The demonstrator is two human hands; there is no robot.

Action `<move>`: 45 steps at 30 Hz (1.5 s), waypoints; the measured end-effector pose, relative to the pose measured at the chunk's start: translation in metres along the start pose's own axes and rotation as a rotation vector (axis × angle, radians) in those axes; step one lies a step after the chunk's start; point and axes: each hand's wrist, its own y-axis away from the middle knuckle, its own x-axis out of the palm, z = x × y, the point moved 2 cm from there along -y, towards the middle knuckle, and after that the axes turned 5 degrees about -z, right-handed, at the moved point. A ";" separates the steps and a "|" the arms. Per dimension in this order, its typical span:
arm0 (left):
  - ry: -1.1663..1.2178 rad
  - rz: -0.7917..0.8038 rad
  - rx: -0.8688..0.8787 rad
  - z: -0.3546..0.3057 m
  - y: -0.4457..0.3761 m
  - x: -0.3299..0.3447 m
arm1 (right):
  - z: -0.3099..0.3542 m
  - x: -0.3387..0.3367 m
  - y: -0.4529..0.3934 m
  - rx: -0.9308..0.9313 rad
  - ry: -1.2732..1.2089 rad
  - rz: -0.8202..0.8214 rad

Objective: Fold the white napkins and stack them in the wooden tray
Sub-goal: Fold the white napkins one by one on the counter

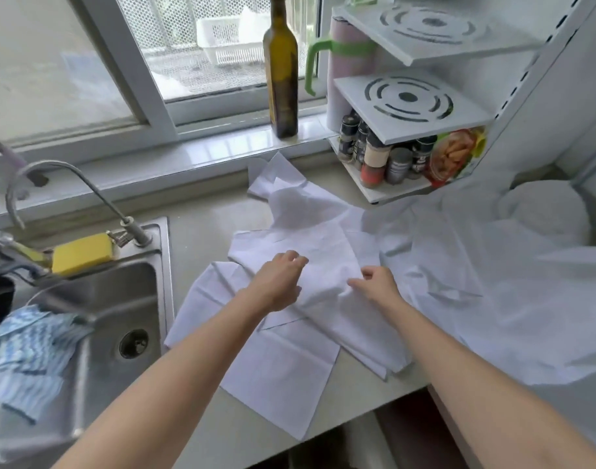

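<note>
- Currently, you are working the top napkin [323, 265] of a loose pile of white napkins [290, 360] that is lying spread across the countertop [202, 231], between the sink [120, 299] and a larger white cloth [476, 299] draping the right side.
- Your left hand [278, 282] is resting on the top napkin with its fingers curled at the cloth; whether they are pinching an edge cannot be told.
- Your right hand [378, 286] is pinching a gathered ridge of the same napkin, thumb and fingers pressed together on the fabric.
- By the look of it, you are picking out one napkin to fold; none appears folded yet, and no wooden tray is showing.
- Next, you are likely needing to lift this sheet clear of the ones beneath, flatten it, and match its corners.
- Around you, a yellow sponge [81, 253] is sitting on the sink rim, a dark bottle [281, 72] is standing on the sill, and spice jars [384, 157] are filling the rack.
</note>
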 end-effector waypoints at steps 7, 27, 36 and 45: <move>-0.069 -0.045 0.355 0.005 -0.003 -0.042 | 0.055 -0.004 0.036 -0.355 -0.097 0.447; 0.520 0.347 -0.139 0.066 0.084 -0.058 | 0.108 0.000 0.066 -0.257 0.354 0.640; -0.267 -1.006 0.070 0.075 0.096 -0.188 | 0.226 0.001 0.066 -0.882 0.544 -0.393; -0.451 -0.581 0.385 0.074 0.133 -0.120 | 0.151 0.010 0.095 -1.039 0.845 -0.122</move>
